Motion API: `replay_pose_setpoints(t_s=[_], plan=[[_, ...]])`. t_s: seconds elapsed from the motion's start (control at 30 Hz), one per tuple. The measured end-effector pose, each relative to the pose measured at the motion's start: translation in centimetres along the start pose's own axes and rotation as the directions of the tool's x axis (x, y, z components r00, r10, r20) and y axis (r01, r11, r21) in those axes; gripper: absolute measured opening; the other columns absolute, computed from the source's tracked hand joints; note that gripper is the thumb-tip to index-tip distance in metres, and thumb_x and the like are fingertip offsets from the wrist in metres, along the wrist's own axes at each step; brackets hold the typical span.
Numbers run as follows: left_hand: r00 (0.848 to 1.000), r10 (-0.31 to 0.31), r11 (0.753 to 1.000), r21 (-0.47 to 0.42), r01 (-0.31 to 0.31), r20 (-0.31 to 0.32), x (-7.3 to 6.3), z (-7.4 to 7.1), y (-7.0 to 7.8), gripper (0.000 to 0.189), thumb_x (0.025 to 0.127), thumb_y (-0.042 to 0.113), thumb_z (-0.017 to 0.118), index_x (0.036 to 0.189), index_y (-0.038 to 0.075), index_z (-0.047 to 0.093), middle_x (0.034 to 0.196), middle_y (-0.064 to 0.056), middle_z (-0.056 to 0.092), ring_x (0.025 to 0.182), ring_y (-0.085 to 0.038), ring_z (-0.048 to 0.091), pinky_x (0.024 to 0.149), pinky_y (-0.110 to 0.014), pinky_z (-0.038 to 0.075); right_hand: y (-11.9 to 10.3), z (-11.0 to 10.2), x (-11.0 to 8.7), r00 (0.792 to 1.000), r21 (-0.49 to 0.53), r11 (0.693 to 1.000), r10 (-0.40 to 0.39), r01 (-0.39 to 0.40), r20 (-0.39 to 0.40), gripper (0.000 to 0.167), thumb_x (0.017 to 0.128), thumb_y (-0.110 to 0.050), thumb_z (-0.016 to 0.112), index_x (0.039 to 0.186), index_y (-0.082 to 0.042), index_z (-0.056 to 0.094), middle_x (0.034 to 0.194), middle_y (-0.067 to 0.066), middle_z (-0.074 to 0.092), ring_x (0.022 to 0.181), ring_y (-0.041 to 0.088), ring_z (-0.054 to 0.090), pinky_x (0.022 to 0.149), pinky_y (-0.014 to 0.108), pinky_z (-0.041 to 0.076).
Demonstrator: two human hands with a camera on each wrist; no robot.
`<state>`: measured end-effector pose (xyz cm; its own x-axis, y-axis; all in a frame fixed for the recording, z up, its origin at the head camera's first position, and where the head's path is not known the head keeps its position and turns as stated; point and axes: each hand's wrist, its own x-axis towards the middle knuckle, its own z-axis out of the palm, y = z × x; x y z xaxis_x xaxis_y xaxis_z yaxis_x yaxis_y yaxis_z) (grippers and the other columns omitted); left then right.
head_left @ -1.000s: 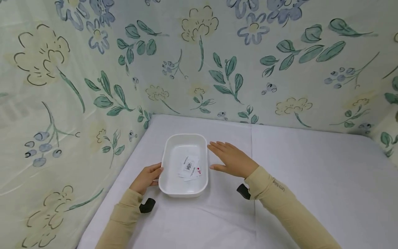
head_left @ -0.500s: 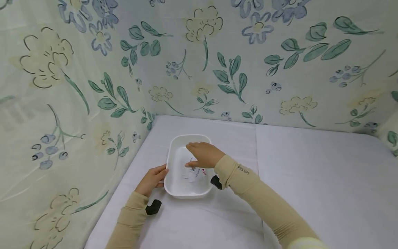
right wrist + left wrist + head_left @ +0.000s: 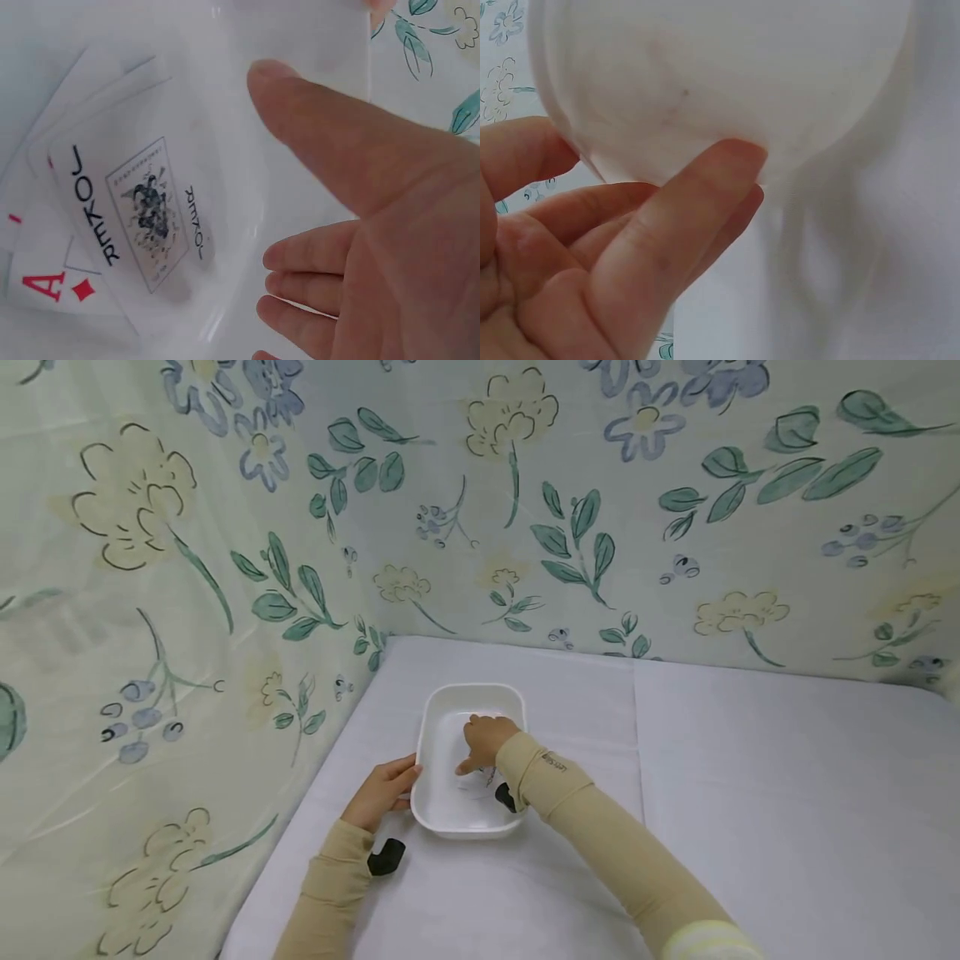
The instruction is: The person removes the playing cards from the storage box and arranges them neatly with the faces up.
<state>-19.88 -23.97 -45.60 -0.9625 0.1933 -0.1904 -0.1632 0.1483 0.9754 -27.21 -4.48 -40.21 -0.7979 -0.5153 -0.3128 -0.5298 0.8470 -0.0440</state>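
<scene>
A white rectangular tray [image 3: 442, 760] stands on the white-covered table. My left hand [image 3: 386, 791] holds its left side, fingers at the rim and thumb low against the outer wall; in the left wrist view the thumb [image 3: 697, 217] lies in front of the other fingers. My right hand [image 3: 489, 742] is over the inside of the tray, palm down, its thumb apart from bent fingers. A small fanned pile of playing cards lies in the tray: a joker [image 3: 146, 214] on top, an ace of diamonds [image 3: 56, 289] under it. The hand hides most of the pile in the head view.
The white tablecloth [image 3: 750, 793] stretches to the right, with a crease running across it. Floral fabric [image 3: 510, 552] hangs behind the table and along its left side. Black wrist mounts [image 3: 386, 857] stick out from both sleeves.
My right hand has moved left from beside the tray to over the cards, then lowered with its fingers bending downward. The left hand keeps its place on the tray; the head view has shifted slightly.
</scene>
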Motion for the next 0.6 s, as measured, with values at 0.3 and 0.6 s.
replay_pose_setpoints(t_s=[0.3, 0.6], plan=[[1.0, 0.009, 1.0, 0.008, -0.009, 0.016, 0.1, -0.1, -0.2, 0.046, 0.094, 0.018, 0.05, 0.134, -0.003, 0.038, 0.117, -0.028, 0.052, 0.093, -0.035, 0.059, 0.071, -0.038, 0.052, 1.0, 2.3, 1.8, 0.993, 0.063, 0.993, 0.09, -0.095, 0.079, 0.068, 0.065, -0.057, 0.071, 0.11, -0.008, 0.06, 0.093, 0.001, 0.051, 0.081, 0.016, 0.051, 0.077, 0.032, 0.044], [1.0, -0.003, 1.0, 0.007, 0.003, -0.009, 0.0, -0.2, -0.2, 0.043, 0.094, 0.014, 0.048, 0.134, -0.001, 0.04, 0.117, -0.026, 0.053, 0.092, -0.034, 0.06, 0.07, -0.038, 0.052, 0.2, 3.0, 1.9, 0.994, 0.007, 0.996, 0.085, -0.086, 0.07, 0.067, 0.061, -0.058, 0.073, 0.106, -0.011, 0.061, 0.098, 0.004, 0.05, 0.084, 0.019, 0.052, 0.074, 0.034, 0.046]])
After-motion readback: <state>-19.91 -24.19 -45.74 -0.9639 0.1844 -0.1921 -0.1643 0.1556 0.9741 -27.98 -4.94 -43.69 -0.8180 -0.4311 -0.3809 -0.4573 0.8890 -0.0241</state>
